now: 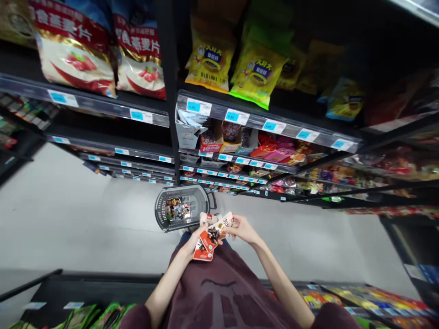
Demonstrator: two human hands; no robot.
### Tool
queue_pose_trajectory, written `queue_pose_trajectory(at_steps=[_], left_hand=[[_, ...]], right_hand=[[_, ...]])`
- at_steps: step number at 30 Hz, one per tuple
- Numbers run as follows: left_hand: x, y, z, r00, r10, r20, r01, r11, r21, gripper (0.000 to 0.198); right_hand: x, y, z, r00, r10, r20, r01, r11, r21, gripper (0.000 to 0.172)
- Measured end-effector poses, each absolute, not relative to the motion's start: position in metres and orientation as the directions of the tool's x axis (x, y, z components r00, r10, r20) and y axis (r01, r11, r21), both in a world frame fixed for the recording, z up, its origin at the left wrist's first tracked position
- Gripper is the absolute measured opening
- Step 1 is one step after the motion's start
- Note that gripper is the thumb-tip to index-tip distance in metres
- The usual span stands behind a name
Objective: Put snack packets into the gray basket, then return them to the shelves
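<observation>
Several small snack packets [211, 236], orange-red and cream with dark pictures, are fanned out in front of my chest. My left hand [190, 246] is closed on their lower edge from underneath. My right hand [244, 229] pinches their upper right edge. Just beyond them a grey shopping basket [161, 214] stands on the pale floor, with several small wrapped items in its bottom.
Black store shelves [171, 114] with blue price tags rise ahead, holding large red-white bags [77, 57] at upper left and yellow and green bags [255, 71] at centre. More snack rows fill the right side. Another shelf with green packets [85, 316] lies behind me.
</observation>
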State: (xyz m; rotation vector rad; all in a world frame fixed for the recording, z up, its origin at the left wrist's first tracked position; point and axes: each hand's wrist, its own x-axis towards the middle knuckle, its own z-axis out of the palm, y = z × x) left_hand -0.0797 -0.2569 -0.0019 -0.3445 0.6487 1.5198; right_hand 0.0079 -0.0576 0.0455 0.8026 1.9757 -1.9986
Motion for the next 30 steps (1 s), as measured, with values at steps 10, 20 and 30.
queue_pose_trajectory(at_steps=[10,20,30], left_hand=[[-0.093,-0.278,0.012,-0.209,0.856,-0.474,-0.973,-0.136,0.185,0.066],[-0.092,-0.264,0.010,-0.058,0.822,-0.566,-0.986,0.040,0.160,0.058],[-0.086,-0.262,-0.003,-0.059,0.857,-0.512,-0.974,0.062,0.217,0.071]], right_hand=[[0.003,-0.046,0.060,-0.860,0.195,-0.472,0.345,-0.460,-0.818,0.065],[-0.010,-0.051,0.057,-0.897,-0.048,-0.439,0.441,-0.114,-0.890,0.038],[-0.026,-0.073,0.090,-0.957,0.045,-0.285,0.255,0.596,-0.761,0.027]])
